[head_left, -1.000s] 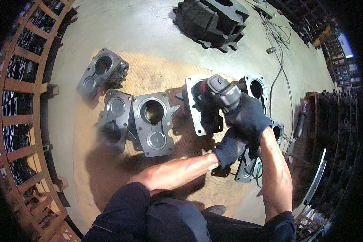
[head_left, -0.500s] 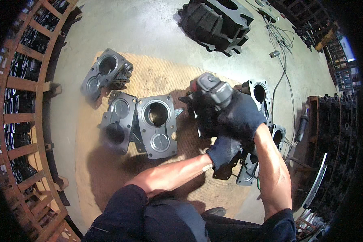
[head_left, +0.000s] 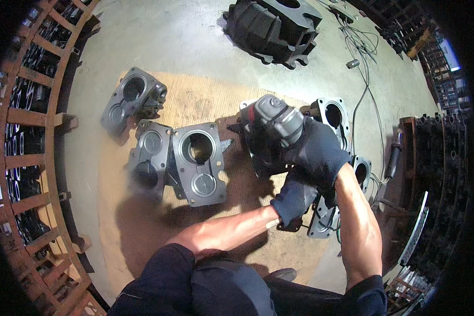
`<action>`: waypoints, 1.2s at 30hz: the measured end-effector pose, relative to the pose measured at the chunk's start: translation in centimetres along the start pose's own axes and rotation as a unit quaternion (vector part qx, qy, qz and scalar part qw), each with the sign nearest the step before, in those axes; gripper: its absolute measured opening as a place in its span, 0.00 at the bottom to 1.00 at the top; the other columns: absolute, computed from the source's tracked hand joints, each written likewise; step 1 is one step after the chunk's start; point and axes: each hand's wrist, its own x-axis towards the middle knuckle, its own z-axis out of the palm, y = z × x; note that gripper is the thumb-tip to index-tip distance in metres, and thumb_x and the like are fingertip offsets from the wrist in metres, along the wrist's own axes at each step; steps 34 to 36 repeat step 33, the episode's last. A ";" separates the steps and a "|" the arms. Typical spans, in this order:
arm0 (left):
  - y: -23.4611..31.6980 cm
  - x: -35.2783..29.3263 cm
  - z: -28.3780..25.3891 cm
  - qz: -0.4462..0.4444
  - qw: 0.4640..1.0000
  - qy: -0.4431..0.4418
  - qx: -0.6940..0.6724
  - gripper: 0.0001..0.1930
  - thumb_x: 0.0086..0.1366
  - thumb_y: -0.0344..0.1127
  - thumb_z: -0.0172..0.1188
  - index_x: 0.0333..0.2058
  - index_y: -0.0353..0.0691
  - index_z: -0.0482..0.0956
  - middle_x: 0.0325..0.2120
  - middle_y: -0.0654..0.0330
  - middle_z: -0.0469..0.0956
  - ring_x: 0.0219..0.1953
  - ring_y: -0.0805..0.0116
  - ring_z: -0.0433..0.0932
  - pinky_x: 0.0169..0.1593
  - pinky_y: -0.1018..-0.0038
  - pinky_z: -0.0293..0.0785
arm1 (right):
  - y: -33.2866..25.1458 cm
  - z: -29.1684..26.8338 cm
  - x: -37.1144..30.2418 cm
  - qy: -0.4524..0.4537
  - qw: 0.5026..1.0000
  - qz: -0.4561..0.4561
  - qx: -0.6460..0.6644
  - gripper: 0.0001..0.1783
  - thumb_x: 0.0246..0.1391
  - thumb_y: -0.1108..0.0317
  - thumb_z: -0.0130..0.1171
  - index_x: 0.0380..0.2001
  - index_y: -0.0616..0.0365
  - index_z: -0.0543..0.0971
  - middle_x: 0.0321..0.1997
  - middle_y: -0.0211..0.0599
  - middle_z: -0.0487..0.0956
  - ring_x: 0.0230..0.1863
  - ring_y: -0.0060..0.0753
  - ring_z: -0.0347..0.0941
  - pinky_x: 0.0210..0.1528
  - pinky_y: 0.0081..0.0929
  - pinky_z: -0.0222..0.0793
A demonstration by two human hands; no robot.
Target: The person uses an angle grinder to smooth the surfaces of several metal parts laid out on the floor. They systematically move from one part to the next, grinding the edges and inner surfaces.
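Observation:
My right hand (head_left: 324,150), in a dark knit glove, is closed round a grey and black power tool (head_left: 282,118) with a red mark on one side. The tool's lower end is hidden behind the hand. Just below, my left hand (head_left: 296,195), gloved alike, is bent inward close to the right one; what its fingers hold is hidden. Under the tool lies a metal casting (head_left: 247,102), mostly covered. Left of it lie two grey flanged castings (head_left: 208,166) (head_left: 151,142) with round bores, side by side. Another casting (head_left: 333,102) lies right of my right hand.
A cardboard sheet (head_left: 195,100) covers the floor under the castings. One more casting (head_left: 134,87) lies at its far left. A large dark housing (head_left: 274,37) stands beyond. Cables (head_left: 368,87) run down the right side. Wooden crates (head_left: 29,116) line the left.
The whole view has shifted slightly, with the castings and housing now a little further left. My hands keep nearly the same grip; the tool has turned or moved only a little.

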 end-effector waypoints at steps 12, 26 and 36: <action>3.4 -2.6 -2.3 -0.145 0.911 0.033 -0.384 0.23 0.78 0.31 0.44 0.69 0.35 0.60 0.64 0.56 0.67 0.66 0.68 0.65 0.70 0.71 0.59 | -1.3 1.4 1.1 -0.036 0.999 -0.006 -0.006 0.33 0.35 0.57 0.73 0.46 0.63 0.80 0.41 0.56 0.85 0.44 0.56 0.83 0.51 0.37 0.78; 1.8 -11.8 -1.2 -0.186 0.969 -0.158 -0.049 0.26 0.77 0.33 0.48 0.71 0.36 0.56 0.68 0.56 0.62 0.69 0.67 0.61 0.73 0.70 0.54 | 1.0 5.6 -7.4 -0.031 0.997 0.076 0.010 0.32 0.34 0.59 0.72 0.46 0.63 0.79 0.38 0.59 0.84 0.43 0.61 0.83 0.48 0.44 0.79; 4.8 -5.7 -4.3 -0.183 0.979 -0.090 -0.004 0.28 0.77 0.34 0.49 0.72 0.37 0.54 0.70 0.56 0.59 0.70 0.68 0.58 0.75 0.69 0.50 | -0.5 3.5 -0.3 0.005 1.000 0.002 0.014 0.32 0.39 0.55 0.72 0.46 0.64 0.81 0.40 0.62 0.84 0.45 0.60 0.83 0.52 0.42 0.79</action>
